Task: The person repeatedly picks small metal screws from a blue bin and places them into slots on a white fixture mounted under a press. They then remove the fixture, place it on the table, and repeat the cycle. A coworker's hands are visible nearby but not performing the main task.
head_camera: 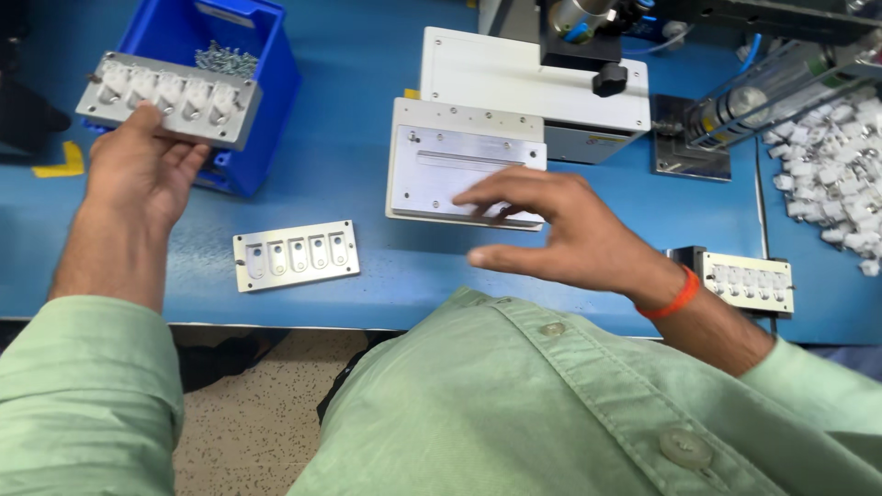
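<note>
Blue bin point(266, 55) cut by top edge, white parts pile point(841, 174) cut at right, machine point(588, 28) top cropped.

A blue bin point(266, 64) of metal screws point(225, 60) sits upper left, a heap of white plastic parts point(831, 179) far right, on a blue worktable point(349, 138).

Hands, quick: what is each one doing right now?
Left hand: closed on a grey fixture block loaded with white plastic parts, held over the blue bin.
Right hand: open, empty, fingers spread over the metal plate.
</note>
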